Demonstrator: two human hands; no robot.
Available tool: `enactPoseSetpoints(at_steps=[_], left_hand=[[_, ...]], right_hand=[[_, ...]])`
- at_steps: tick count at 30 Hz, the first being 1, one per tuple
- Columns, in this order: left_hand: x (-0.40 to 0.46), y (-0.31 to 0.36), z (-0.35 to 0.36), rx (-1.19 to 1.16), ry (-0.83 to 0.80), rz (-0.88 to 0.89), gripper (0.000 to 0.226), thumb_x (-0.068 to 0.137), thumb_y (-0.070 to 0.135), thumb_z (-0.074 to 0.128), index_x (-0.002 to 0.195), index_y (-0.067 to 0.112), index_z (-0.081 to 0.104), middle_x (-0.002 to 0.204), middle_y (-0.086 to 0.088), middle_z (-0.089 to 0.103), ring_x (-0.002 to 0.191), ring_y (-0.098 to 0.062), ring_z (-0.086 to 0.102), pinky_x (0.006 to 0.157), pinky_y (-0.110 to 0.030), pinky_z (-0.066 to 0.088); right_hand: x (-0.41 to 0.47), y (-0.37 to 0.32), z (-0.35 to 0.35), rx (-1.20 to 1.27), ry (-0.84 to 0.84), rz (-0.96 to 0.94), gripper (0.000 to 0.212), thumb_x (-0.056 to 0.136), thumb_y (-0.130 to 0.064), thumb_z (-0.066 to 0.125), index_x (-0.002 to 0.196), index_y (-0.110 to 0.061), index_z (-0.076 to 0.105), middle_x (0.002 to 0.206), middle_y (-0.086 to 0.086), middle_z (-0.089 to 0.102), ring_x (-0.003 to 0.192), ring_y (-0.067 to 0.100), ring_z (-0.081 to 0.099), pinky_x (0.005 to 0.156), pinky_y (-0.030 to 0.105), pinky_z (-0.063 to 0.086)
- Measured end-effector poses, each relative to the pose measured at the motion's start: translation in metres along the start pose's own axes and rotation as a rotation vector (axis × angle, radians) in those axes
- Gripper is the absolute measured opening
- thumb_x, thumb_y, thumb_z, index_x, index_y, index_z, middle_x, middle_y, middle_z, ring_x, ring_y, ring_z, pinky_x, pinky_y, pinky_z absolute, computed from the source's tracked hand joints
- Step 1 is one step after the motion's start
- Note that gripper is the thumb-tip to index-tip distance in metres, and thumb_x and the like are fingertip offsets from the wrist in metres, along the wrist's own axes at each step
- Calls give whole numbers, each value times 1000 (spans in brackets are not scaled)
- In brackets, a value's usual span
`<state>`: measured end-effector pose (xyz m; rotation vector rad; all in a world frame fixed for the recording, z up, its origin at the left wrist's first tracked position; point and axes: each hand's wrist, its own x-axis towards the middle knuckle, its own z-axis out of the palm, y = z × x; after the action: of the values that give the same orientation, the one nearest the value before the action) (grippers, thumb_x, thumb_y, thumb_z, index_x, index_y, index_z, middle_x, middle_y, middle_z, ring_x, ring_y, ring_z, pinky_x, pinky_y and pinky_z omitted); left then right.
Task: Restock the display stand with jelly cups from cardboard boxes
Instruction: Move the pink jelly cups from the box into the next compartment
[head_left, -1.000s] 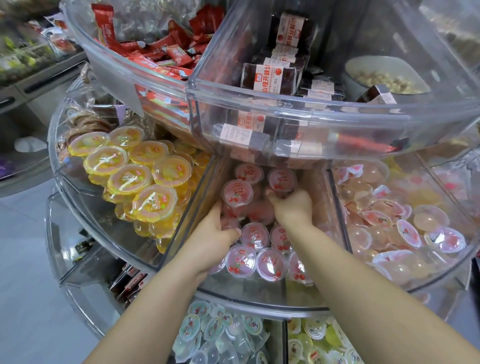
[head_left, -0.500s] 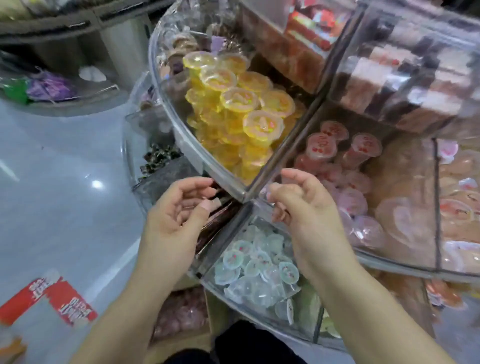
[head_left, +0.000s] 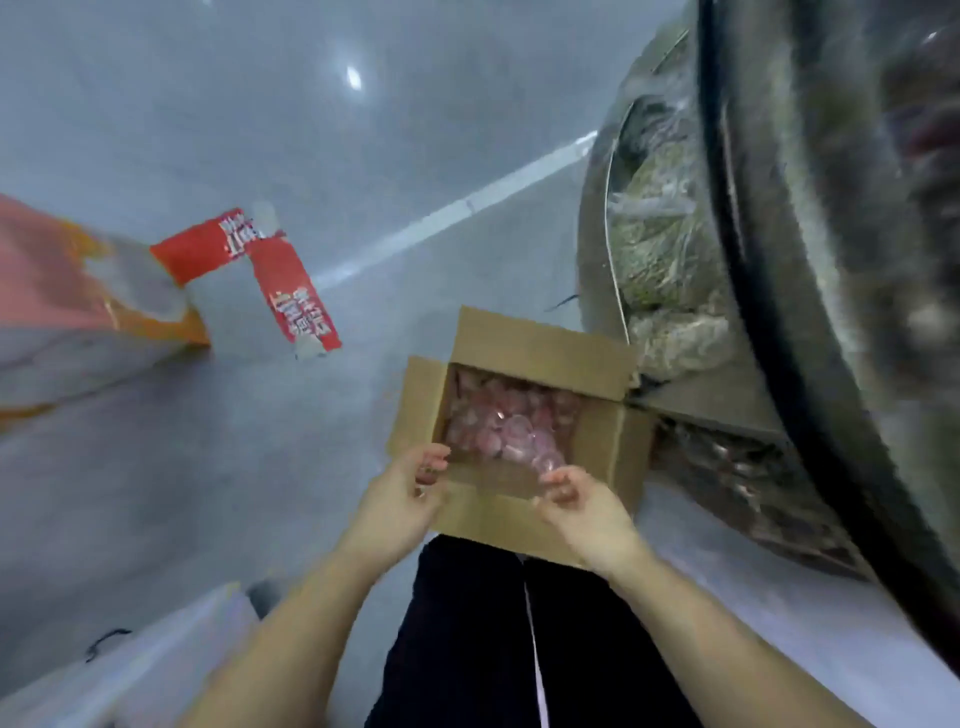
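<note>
An open brown cardboard box (head_left: 535, 343) stands on the grey floor in front of my legs, its flaps folded out. Several pink jelly cups (head_left: 506, 423) fill it. My left hand (head_left: 402, 499) hovers over the box's near left corner, fingers curled and apart, holding nothing. My right hand (head_left: 582, 506) hovers over the near right side, fingers also loosely curled and empty. The clear round display stand (head_left: 779, 312) rises at the right, blurred, with packed snacks in its low tiers.
A red and white printed carton (head_left: 275, 275) with open flaps lies on the floor at the left, beside an orange and red box (head_left: 78, 301). A pale box edge (head_left: 156, 660) shows at the lower left. My dark trousers (head_left: 467, 623) are below the cardboard box.
My view has swung down from the stand's pink jelly compartment to the floor. Both hands left the shelf and came down empty to the open cardboard box.
</note>
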<state>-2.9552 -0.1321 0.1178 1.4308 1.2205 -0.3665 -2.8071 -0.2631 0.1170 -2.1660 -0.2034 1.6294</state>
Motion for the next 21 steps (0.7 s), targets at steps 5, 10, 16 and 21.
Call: enactPoseSetpoints(at_steps=[5, 10, 16, 21], left_hand=[[128, -75, 64, 51, -10, -109, 33, 86, 2, 58, 118, 3, 54, 110, -14, 60, 103, -29, 58, 91, -32, 45], [240, -108, 124, 148, -53, -177, 42, 80, 19, 65, 120, 9, 56, 116, -9, 61, 107, -29, 59, 90, -35, 49], [305, -134, 177, 386, -11, -309, 53, 84, 47, 59, 121, 9, 56, 127, -17, 56, 119, -33, 52, 97, -35, 42], [312, -141, 182, 453, 171, -335, 70, 70, 62, 65, 116, 10, 60, 124, -16, 59, 118, -33, 52, 96, -36, 42]], right_hand=[[159, 73, 19, -506, 29, 122, 24, 89, -22, 56, 109, -9, 60, 113, 16, 65, 105, 31, 60, 78, 28, 44], [265, 110, 25, -695, 24, 56, 57, 83, -19, 63, 134, -12, 38, 133, 20, 46, 119, 35, 50, 94, 32, 42], [310, 144, 54, -1034, 53, -87, 76, 86, -30, 61, 146, -33, 13, 145, 16, 24, 121, 34, 45, 94, 39, 42], [321, 142, 65, -1230, 341, -444, 37, 92, -30, 44, 128, -22, 43, 133, 12, 42, 117, 30, 40, 95, 41, 31]])
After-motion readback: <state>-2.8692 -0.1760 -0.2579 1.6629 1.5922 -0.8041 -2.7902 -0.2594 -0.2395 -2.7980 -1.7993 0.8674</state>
